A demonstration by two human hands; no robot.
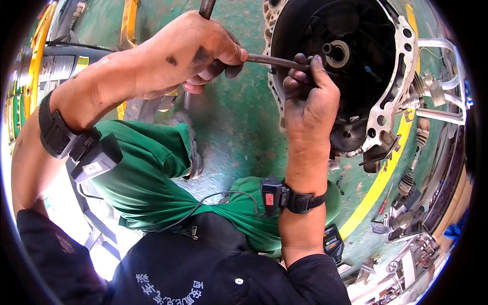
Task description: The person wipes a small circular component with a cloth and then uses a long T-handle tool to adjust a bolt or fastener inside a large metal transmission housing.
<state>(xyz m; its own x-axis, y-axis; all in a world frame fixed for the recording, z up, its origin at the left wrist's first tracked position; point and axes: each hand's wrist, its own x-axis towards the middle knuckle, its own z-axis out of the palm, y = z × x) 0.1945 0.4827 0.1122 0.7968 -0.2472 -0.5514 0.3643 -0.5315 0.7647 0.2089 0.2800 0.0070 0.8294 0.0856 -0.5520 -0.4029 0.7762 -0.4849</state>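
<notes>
My left hand (211, 51) is closed in a fist around a slim dark metal rod (272, 61), which points right toward the housing. A thicker dark bar (207, 7) sticks out above the same fist; whether it joins the rod is hidden by my fingers. My right hand (311, 94) pinches the rod's far end between thumb and fingers. Just beyond those fingertips is the open bell housing (380, 107) of a gearbox, its pale metal rim pierced with bolt holes. Inside its dark cavity a short shaft (333, 52) stands out from a light collar.
A white metal frame (447, 113) stands right of the housing. Axle shafts (409, 178) and assorted metal parts (406, 259) lie along the right side. Yellow posts (129, 23) rise at the upper left. A yellow line (373, 198) crosses the green floor (239, 127).
</notes>
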